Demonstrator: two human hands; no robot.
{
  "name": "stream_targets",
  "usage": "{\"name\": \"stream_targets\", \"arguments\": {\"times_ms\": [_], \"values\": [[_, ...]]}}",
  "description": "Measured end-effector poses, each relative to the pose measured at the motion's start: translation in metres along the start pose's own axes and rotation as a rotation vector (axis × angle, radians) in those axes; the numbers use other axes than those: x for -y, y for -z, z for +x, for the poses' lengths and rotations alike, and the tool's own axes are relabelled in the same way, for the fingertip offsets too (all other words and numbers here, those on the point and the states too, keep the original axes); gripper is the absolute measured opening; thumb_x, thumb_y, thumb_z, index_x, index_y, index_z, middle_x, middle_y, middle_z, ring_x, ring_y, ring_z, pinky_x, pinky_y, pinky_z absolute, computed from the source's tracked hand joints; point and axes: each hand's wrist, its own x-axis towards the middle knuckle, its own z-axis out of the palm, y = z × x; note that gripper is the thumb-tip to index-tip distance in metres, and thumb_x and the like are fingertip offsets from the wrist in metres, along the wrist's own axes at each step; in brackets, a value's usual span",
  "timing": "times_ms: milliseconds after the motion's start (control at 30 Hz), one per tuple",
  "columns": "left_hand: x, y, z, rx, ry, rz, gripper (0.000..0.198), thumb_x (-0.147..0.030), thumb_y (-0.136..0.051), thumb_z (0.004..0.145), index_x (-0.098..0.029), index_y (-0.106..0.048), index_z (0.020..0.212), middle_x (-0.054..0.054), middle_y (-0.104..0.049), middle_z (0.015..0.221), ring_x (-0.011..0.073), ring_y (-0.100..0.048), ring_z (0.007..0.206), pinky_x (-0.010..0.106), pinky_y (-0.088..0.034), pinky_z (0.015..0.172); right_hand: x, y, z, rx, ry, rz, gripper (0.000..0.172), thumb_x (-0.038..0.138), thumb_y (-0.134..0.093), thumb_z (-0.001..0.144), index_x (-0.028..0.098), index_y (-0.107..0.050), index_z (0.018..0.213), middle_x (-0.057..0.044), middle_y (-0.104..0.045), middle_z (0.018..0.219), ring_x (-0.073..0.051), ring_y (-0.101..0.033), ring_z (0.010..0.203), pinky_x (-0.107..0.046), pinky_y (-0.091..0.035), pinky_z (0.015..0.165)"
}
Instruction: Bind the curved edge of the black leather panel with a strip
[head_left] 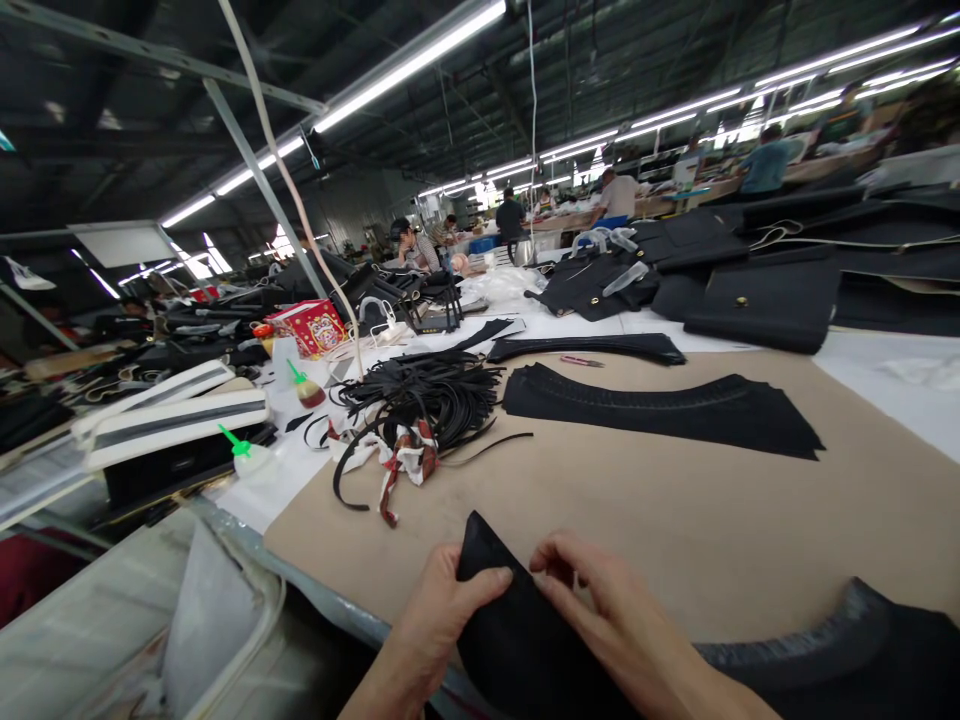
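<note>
A black piece of leather-like material [517, 640] is raised at the table's near edge, its pointed corner up. My left hand [442, 610] grips its left side, thumb pressed on the front face and fingers behind. At the right edge of the same piece, my right hand [592, 590] has its thumb and fingertips drawn together; whether they pinch the edge is hard to see. Another black curved piece [840, 640] lies to the right, partly behind my right forearm. Farther up the board rests a stack of curved black pieces [660, 410].
A heap of black straps [435, 400] lies on the brown board [600, 500], with a stained rag [409, 455] beside it. Red-handled snips [582, 361] lie farther back. Green-tipped bottles [247, 455] stand at left, near a bin [247, 620]. Black bags [765, 300] are piled at back right.
</note>
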Motion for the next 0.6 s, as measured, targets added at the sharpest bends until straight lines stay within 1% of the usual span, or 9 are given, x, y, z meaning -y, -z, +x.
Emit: {"name": "stream_targets", "arguments": {"times_ms": [100, 200, 267, 367, 467, 600], "values": [[-0.0008, -0.0035, -0.0011, -0.052, -0.002, 0.043, 0.035, -0.038, -0.078, 0.064, -0.008, -0.070, 0.078, 0.005, -0.067, 0.069, 0.0132, -0.056, 0.062, 0.022, -0.042, 0.061, 0.0014, 0.0004, -0.0036, -0.034, 0.180, -0.223, 0.013, 0.015, -0.044, 0.094, 0.022, -0.056, 0.097, -0.002, -0.056, 0.094, -0.019, -0.052, 0.086, -0.033, -0.036, 0.078], [-0.0008, -0.0060, -0.0011, -0.073, 0.019, 0.063, 0.036, -0.039, -0.077, 0.063, -0.007, -0.070, 0.078, 0.005, -0.066, 0.067, 0.0123, -0.053, 0.059, 0.022, -0.040, 0.058, -0.0015, -0.0013, -0.0039, -0.048, 0.349, -0.456, 0.015, 0.009, -0.044, 0.094, 0.021, -0.054, 0.093, -0.003, -0.055, 0.091, -0.021, -0.050, 0.081, -0.036, -0.034, 0.076], [-0.0001, -0.0064, -0.0006, -0.079, 0.030, 0.077, 0.036, -0.040, -0.076, 0.062, -0.008, -0.069, 0.075, 0.004, -0.064, 0.064, 0.0122, -0.052, 0.057, 0.022, -0.039, 0.057, -0.0039, -0.0028, -0.0030, -0.060, 0.438, -0.579, 0.017, 0.005, -0.046, 0.092, 0.020, -0.053, 0.091, -0.002, -0.054, 0.088, -0.022, -0.047, 0.077, -0.036, -0.033, 0.073], [0.0026, -0.0052, 0.0012, -0.091, 0.026, 0.110, 0.034, -0.041, -0.076, 0.061, -0.009, -0.066, 0.068, 0.001, -0.058, 0.059, 0.0105, -0.047, 0.055, 0.021, -0.035, 0.054, -0.0048, -0.0037, -0.0015, -0.062, 0.531, -0.691, 0.021, 0.001, -0.053, 0.085, 0.020, -0.051, 0.092, -0.001, -0.052, 0.086, -0.021, -0.045, 0.074, -0.034, -0.033, 0.070], [0.0054, -0.0038, 0.0029, -0.088, 0.015, 0.121, 0.033, -0.041, -0.074, 0.060, -0.010, -0.064, 0.067, 0.000, -0.055, 0.058, 0.0101, -0.044, 0.055, 0.021, -0.034, 0.054, -0.0027, -0.0027, -0.0009, -0.072, 0.590, -0.755, 0.025, 0.000, -0.061, 0.078, 0.020, -0.050, 0.090, 0.000, -0.051, 0.083, -0.020, -0.044, 0.072, -0.034, -0.034, 0.070], [0.0039, -0.0051, 0.0019, -0.093, 0.014, 0.152, 0.029, -0.037, -0.070, 0.061, -0.010, -0.060, 0.065, -0.001, -0.049, 0.057, 0.0094, -0.040, 0.055, 0.021, -0.031, 0.054, 0.0003, -0.0016, -0.0025, -0.081, 0.639, -0.841, 0.026, 0.000, -0.064, 0.075, 0.018, -0.052, 0.091, -0.001, -0.052, 0.082, -0.020, -0.044, 0.072, -0.034, -0.036, 0.070]]}}
